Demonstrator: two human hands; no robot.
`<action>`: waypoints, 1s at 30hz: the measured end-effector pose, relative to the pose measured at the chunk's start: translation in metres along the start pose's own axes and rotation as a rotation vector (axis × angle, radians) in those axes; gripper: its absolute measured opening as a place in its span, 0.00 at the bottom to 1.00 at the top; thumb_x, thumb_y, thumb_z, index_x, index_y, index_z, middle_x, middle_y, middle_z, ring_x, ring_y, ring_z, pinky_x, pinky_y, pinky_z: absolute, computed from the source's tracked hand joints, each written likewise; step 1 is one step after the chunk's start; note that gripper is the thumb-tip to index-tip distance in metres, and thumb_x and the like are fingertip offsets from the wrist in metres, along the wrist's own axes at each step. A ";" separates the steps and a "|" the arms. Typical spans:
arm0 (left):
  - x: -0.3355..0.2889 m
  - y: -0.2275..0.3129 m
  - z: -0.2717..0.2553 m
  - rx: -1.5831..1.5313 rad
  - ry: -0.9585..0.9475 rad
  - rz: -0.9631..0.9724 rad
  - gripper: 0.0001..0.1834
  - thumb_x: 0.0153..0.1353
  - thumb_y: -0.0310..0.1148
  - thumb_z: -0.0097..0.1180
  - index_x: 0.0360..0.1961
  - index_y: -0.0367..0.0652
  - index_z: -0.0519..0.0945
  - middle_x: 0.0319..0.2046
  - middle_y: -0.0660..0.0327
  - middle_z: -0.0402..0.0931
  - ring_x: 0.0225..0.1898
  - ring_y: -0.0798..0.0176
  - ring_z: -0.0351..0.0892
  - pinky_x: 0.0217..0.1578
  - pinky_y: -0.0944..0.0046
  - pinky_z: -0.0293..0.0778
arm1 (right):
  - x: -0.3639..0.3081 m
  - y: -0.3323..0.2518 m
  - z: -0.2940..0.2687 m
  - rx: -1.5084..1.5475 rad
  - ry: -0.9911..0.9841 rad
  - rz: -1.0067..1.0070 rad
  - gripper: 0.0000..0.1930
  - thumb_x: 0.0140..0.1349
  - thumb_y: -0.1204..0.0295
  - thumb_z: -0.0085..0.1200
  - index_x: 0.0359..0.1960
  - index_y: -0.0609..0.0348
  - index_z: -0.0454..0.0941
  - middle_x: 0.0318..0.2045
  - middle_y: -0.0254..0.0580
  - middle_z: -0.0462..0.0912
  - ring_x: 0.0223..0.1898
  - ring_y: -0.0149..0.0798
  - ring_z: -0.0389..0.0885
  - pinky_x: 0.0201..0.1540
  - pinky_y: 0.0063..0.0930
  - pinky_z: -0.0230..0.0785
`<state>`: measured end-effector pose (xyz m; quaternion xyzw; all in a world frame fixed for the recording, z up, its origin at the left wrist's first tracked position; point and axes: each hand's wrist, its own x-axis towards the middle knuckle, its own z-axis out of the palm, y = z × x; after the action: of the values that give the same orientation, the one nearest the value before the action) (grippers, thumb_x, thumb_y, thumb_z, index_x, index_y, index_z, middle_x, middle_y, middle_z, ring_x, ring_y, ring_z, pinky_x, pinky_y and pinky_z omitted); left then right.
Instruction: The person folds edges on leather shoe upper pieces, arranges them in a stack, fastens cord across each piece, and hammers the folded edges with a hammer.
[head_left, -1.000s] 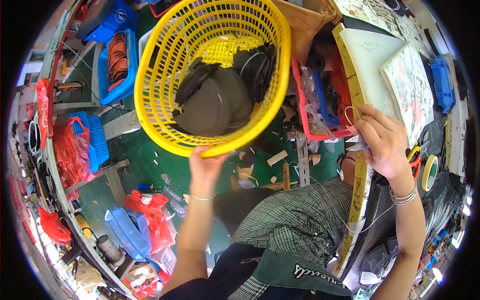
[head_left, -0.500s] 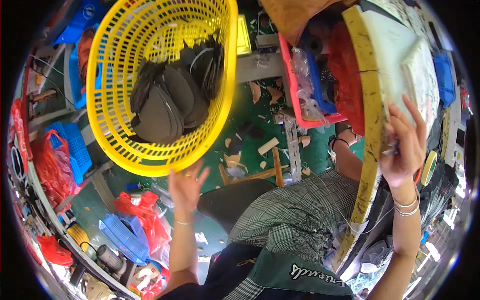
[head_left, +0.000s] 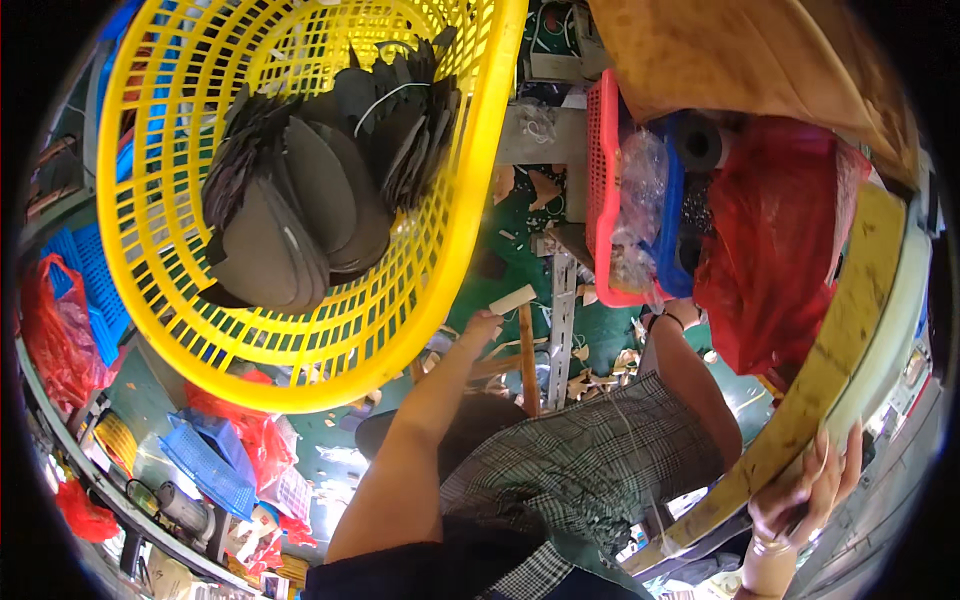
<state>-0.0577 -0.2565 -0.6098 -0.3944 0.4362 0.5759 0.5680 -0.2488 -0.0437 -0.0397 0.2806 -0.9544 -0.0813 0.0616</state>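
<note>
From the head view, I record a yellow basket (head_left: pixel 300 392) at upper left, holding dark flat pieces (head_left: pixel 270 250) stacked on edge; a pale strip (head_left: pixel 385 102) lies across some of them. My left hand (head_left: pixel 482 326) extends past the basket's lower right rim, apart from it, above the green floor (head_left: pixel 520 240); I cannot tell whether its fingers grasp anything. My right hand (head_left: pixel 805 495) is at the worktop (head_left: pixel 845 325) edge, fingers partly extended; its palm contents cannot be determined. A pink basket (head_left: pixel 603 200) stands beyond, beside a red bag (head_left: pixel 765 250).
</note>
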 end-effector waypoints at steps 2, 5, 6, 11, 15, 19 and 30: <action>0.037 -0.058 -0.045 0.280 0.415 0.203 0.29 0.55 0.39 0.57 0.59 0.43 0.69 0.42 0.47 0.79 0.46 0.52 0.80 0.51 0.62 0.73 | -0.001 0.001 0.023 0.133 0.269 0.028 0.14 0.70 0.65 0.40 0.40 0.66 0.71 0.35 0.56 0.82 0.51 0.65 0.73 0.53 0.55 0.69; -0.011 0.077 0.089 0.766 0.173 0.222 0.26 0.60 0.39 0.49 0.60 0.48 0.69 0.55 0.43 0.72 0.58 0.42 0.70 0.57 0.47 0.68 | -0.056 0.039 0.007 -0.083 0.353 -0.061 0.16 0.73 0.64 0.36 0.39 0.68 0.70 0.39 0.59 0.80 0.51 0.72 0.72 0.48 0.62 0.74; -0.023 0.067 0.065 1.019 0.238 0.173 0.25 0.61 0.39 0.47 0.60 0.50 0.68 0.59 0.42 0.68 0.62 0.39 0.66 0.58 0.40 0.65 | -0.085 0.074 0.021 -0.003 0.367 -0.049 0.16 0.73 0.64 0.36 0.39 0.68 0.70 0.39 0.59 0.80 0.51 0.72 0.72 0.48 0.62 0.74; 0.048 0.063 0.112 1.416 0.258 0.479 0.23 0.63 0.40 0.45 0.59 0.52 0.73 0.61 0.50 0.67 0.64 0.37 0.60 0.59 0.31 0.59 | -0.068 0.162 0.071 -0.216 0.926 -0.819 0.14 0.61 0.62 0.53 0.42 0.59 0.74 0.33 0.45 0.80 0.44 0.58 0.77 0.53 0.48 0.71; 0.159 -0.003 0.141 1.741 0.308 0.517 0.21 0.64 0.44 0.44 0.57 0.58 0.78 0.68 0.60 0.57 0.69 0.43 0.48 0.61 0.25 0.45 | -0.034 0.186 0.093 -0.181 0.856 -0.842 0.14 0.61 0.63 0.53 0.42 0.59 0.74 0.33 0.45 0.80 0.44 0.58 0.77 0.53 0.47 0.70; 0.231 -0.076 0.082 1.681 0.431 0.256 0.23 0.67 0.43 0.41 0.60 0.54 0.75 0.67 0.61 0.59 0.69 0.44 0.50 0.62 0.26 0.43 | -0.012 0.211 0.116 -0.088 0.891 -0.752 0.14 0.61 0.63 0.53 0.41 0.59 0.74 0.33 0.45 0.80 0.44 0.58 0.77 0.53 0.47 0.70; 0.205 -0.001 0.154 1.851 -0.013 0.091 0.33 0.67 0.45 0.39 0.73 0.60 0.49 0.71 0.42 0.43 0.70 0.35 0.44 0.59 0.27 0.50 | -0.009 0.233 0.120 -0.075 0.469 -0.719 0.13 0.61 0.64 0.54 0.40 0.59 0.74 0.33 0.44 0.81 0.43 0.57 0.78 0.53 0.46 0.69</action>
<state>-0.0592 -0.0467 -0.7575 0.2370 0.7341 0.0221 0.6360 -0.3833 0.1682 -0.1133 0.6038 -0.7525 -0.0662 0.2546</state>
